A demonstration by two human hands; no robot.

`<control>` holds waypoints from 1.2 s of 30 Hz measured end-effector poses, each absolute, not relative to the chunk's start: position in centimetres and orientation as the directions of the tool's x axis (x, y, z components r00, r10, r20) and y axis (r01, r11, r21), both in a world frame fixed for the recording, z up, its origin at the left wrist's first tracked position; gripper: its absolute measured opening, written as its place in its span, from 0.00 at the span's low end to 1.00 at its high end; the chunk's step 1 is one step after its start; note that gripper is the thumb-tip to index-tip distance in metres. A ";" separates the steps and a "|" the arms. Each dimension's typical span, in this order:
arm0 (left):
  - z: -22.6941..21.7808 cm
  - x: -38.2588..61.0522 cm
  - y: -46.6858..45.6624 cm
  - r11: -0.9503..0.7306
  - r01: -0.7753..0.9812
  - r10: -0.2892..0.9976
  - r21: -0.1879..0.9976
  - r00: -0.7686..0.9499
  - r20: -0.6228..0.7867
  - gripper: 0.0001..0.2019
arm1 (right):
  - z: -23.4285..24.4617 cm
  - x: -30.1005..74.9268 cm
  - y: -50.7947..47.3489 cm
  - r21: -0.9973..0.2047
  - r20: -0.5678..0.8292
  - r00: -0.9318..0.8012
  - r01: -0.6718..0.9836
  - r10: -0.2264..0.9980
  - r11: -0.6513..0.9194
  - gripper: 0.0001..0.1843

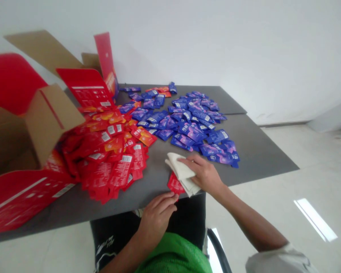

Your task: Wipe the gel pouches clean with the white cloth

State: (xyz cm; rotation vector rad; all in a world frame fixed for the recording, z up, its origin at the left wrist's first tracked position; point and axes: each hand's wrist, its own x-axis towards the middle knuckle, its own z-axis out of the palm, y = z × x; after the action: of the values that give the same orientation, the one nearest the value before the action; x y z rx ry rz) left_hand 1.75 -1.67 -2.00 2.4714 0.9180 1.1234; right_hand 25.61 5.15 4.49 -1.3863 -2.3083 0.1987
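From the head view, the right hand [205, 175] lies over a folded cream cloth [181, 168] on the table's near edge, fingers across its top; whether it is clenched or only resting, I cannot tell. The soft cloth should bunch easily in a fist. The left hand [157, 219] sits relaxed, holding nothing visible, its fingertips just beside a red sachet [174, 184] tucked partly under the cloth. That sachet looks light, thin and slick, best pinched by its edge. Beyond lie heaped red sachets [108, 167], blue sachets [190, 131], an open carton [52, 113] and the grey table [258, 153].
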 end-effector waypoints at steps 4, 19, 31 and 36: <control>-2.2 1.7 -1.7 -0.745 0.487 0.665 0.455 0.491 0.563 0.12 | 3.4 23.9 2.3 -0.398 0.242 -0.564 0.684 0.789 0.611 0.25; -2.2 1.8 -1.5 -0.733 0.482 0.679 0.480 0.490 0.546 0.13 | 3.6 23.6 2.1 -0.400 0.240 -0.571 0.679 0.785 0.616 0.25; -1.7 1.9 -1.4 -0.718 0.427 0.696 0.550 0.481 0.534 0.13 | 5.2 25.0 3.8 -0.374 0.345 -0.421 0.759 0.839 0.534 0.29; -1.7 1.8 -1.4 -0.723 0.463 0.690 0.512 0.494 0.529 0.14 | 3.6 24.3 2.7 -0.453 0.174 -0.565 0.681 0.806 0.575 0.26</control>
State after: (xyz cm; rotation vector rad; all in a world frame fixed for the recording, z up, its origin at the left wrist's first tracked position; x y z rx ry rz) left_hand 1.76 -1.44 -1.73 2.4396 0.9724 1.0667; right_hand 24.26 2.74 3.64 -1.2073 -2.4477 0.4802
